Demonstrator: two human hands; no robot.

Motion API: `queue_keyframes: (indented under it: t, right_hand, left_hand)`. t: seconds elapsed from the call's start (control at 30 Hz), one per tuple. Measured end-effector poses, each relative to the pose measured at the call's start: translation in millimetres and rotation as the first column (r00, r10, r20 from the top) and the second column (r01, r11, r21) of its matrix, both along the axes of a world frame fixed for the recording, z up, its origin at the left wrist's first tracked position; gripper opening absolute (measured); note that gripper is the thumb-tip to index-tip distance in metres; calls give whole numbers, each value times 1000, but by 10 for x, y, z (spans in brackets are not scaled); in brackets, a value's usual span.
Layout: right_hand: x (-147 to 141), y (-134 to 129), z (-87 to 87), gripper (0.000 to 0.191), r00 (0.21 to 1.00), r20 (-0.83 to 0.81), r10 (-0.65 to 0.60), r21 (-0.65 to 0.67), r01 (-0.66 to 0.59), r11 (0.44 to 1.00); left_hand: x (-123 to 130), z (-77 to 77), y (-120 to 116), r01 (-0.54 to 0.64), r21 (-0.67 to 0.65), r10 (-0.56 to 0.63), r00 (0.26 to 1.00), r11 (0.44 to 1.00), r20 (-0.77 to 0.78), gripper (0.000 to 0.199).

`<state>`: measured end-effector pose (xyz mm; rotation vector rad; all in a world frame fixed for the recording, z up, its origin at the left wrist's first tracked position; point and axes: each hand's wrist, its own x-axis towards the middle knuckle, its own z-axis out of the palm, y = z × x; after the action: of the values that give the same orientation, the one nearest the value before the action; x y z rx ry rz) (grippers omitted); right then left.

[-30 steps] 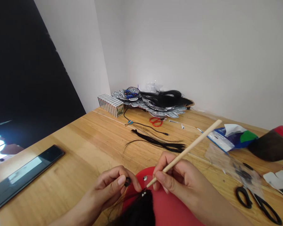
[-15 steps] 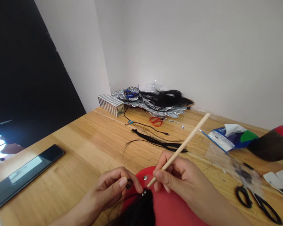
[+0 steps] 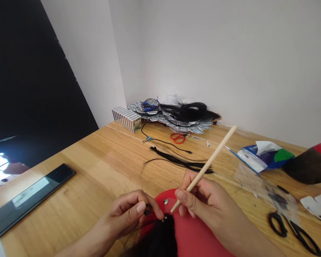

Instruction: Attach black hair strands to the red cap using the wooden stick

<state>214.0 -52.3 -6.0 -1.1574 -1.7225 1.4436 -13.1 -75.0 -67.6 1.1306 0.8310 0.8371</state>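
A pale wooden stick (image 3: 207, 166) slants up and to the right out of my right hand (image 3: 203, 198), gripped between thumb and fingers. Its narrow lower end points at the top edge of a furry black piece of hair (image 3: 163, 235), where a few tiny whitish specks show. My left hand (image 3: 131, 214) pinches a small dark ring-like thing (image 3: 147, 209) by the thumb, and its index fingertip rests at the hair's edge. Under the hair lies a rounded red base (image 3: 192, 235) with a shiny metal stud (image 3: 165, 201) near its far rim.
A dark phone (image 3: 29, 203) lies at left. Black-handled scissors (image 3: 294, 232) and plastic packaging (image 3: 266, 155) are on the right. Further back are black hair strands (image 3: 182, 160), red-handled scissors (image 3: 178, 138), a row of small boxes (image 3: 126, 119) and a heap of black hair (image 3: 189, 111) by the wall.
The wooden stick's lower tip has shifted slightly right, a little away from my left index fingertip. Both hands keep their grips; the whole view has moved very slightly.
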Motion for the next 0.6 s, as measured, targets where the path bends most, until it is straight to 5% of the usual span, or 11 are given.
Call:
queue_keyframes:
  t: [0.1, 0.2, 0.3, 0.43, 0.5, 0.6]
  right_hand:
    - [-6, 1, -3, 34, 1000, 4, -15, 9, 15, 1000]
    - [-4, -6, 5, 33, 999, -36, -26, 7, 27, 1000]
    - [5, -17, 12, 33, 996, -73, -45, 7, 46, 999]
    - [12, -22, 11, 31, 995, -84, -59, 18, 60, 998]
    - [15, -24, 7, 30, 993, -97, -67, 40, 72, 997]
    - [28, -31, -6, 28, 988, -127, -88, 59, 96, 994]
  left_hand:
    - [-6, 9, -6, -17, -27, 16, 1000, 1000, -18, 45]
    - [6, 26, 1, -156, -114, 153, 988, 981, -32, 44]
    - [2, 53, 61, -377, -183, 378, 925, 908, -30, 40]
    - [-92, 98, 224, -625, -185, 648, 752, 759, 121, 28]
    - [-148, 128, 295, -693, -184, 717, 670, 697, 193, 26]
    - [-168, 163, 311, -710, -145, 722, 655, 689, 225, 29]
